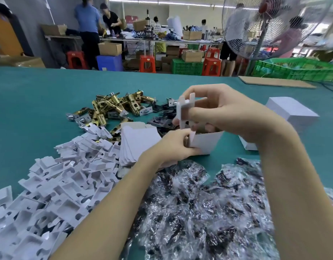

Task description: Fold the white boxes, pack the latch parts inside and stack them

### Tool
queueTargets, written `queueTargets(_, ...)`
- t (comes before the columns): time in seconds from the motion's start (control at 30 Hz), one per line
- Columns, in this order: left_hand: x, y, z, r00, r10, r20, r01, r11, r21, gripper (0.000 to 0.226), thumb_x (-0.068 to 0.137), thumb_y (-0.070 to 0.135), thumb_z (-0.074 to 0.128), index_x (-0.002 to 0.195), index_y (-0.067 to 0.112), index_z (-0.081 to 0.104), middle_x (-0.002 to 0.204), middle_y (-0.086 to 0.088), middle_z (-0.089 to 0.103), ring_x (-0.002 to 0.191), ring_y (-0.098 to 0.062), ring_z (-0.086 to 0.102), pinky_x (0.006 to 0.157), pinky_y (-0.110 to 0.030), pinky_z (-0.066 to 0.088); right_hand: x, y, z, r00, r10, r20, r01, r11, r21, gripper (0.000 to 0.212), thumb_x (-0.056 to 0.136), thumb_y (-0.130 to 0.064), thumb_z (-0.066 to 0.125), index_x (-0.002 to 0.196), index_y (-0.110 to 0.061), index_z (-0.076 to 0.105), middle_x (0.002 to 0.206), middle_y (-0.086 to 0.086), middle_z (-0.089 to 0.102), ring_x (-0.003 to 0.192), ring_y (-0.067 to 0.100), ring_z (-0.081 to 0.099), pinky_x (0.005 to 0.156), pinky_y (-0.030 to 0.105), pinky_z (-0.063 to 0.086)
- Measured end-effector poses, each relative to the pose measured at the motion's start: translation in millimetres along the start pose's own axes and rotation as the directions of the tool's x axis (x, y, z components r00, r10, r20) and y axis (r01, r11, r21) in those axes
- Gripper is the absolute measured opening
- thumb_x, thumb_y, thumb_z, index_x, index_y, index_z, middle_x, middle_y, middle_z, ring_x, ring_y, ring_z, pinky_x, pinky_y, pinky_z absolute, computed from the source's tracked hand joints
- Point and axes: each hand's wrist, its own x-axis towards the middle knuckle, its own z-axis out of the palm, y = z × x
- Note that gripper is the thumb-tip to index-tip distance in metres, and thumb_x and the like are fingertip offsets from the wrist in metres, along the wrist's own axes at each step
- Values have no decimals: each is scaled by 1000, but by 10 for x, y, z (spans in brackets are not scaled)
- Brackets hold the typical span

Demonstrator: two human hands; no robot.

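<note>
The person is holding an open white cardboard box (206, 142) upright on the green-covered bench (40, 94), a little right of its middle. The left hand (173, 145) is curling round the box's near left corner, fingers and thumb gripping the wall to steady it. The right hand (223, 114) is pinching a white folded cardboard insert (185, 111) and holding it on end just above the box's mouth, its lower edge at the rim. Judging by this, the packing step is in hand: the insert is going down into the box. The next move is calling for the insert to be lined up square with the opening and pushed straight in without buckling, then the flaps closed. Brass-coloured metal latch bodies (109, 107) are lying towards the far edge, loose white inserts (55, 184) are heaped at the near left corner, and a stack of closed white boxes (291, 111) is sitting at the right edge
</note>
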Motion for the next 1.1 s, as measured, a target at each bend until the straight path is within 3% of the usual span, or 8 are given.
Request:
queueTargets(0.1, -1, -84, -11, 999, 29, -19, -31, 990, -134, 21, 87, 25, 80, 95, 41, 68, 89, 30, 73, 88, 11, 66, 73, -9, 49, -68, 134, -218, 981, 65, -181, -91, 986, -140, 5, 91, -6, 69, 88, -10, 71, 77, 3, 73, 66, 10, 58, 66, 25, 45)
queueTargets(0.27, -11, -49, -28, 998, 32, -59, -47, 965, -258, 26, 79, 31, 79, 102, 43, 72, 111, -7, 75, 108, -24, 70, 101, -46, 54, -173, 244, -411, 930, 84, -358, -151, 975, -164, 29, 89, 1, 60, 96, -24, 73, 72, 5, 75, 59, 15, 67, 57, 22, 53)
queueTargets(0.4, 2, -36, -36, 997, 3, -81, -23, 967, -253, 21, 82, 26, 80, 99, 37, 72, 108, -2, 77, 105, -18, 71, 101, -47, 54, -170, 188, -389, 939, 65, -339, -162, 951, -265, 25, 89, -8, 65, 89, -28, 79, 86, 0, 78, 77, 19, 77, 79, 38, 64)
queueTargets(0.5, 13, -44, -26, 997, -1, -77, -17, 971, -239, 24, 89, 16, 78, 99, 37, 71, 105, 3, 77, 104, -12, 71, 102, -43, 54, -151, 128, -330, 956, 59, -286, -168, 912, -375, 14, 91, -27, 67, 93, -34, 79, 95, -8, 76, 82, 16, 74, 86, 40, 60)
queueTargets(0.7, 10, -17, -48, 995, 18, -94, -42, 965, -260, 24, 89, 14, 79, 97, 35, 70, 105, 0, 77, 94, -11, 72, 96, -40, 56, -83, 147, -228, 942, 35, -334, -188, 878, -439, 14, 96, -25, 67, 93, -24, 81, 77, -13, 74, 60, 5, 71, 72, 26, 60)
queueTargets(0.83, -28, -4, -147, 1000, 25, -1, -25, 961, -276, 23, 90, 14, 78, 100, 33, 71, 99, 6, 78, 90, -8, 71, 89, -37, 57, -49, 214, -206, 943, 2, -332, -188, 829, -527, 13, 92, -29, 73, 82, -34, 77, 93, -10, 78, 54, -11, 58, 68, 29, 55)
queueTargets(0.97, -16, -12, -314, 999, 26, 34, -18, 975, -220, 26, 89, 14, 79, 102, 35, 70, 99, 8, 76, 84, -3, 70, 81, -26, 57, -57, 230, -226, 949, 4, -315, -186, 813, -551, 6, 89, -29, 76, 87, -33, 72, 94, -10, 76, 44, -1, 61, 68, 35, 60)
queueTargets(1.1, -24, -23, -379, 998, 10, 55, 1, 980, -198, 28, 88, 15, 79, 101, 38, 70, 90, 24, 75, 82, 7, 69, 65, -9, 51, -36, 214, -211, 960, 13, -280, -189, 767, -614, 7, 90, -31, 73, 96, -33, 75, 100, -9, 75, 53, 3, 61, 78, 36, 59)
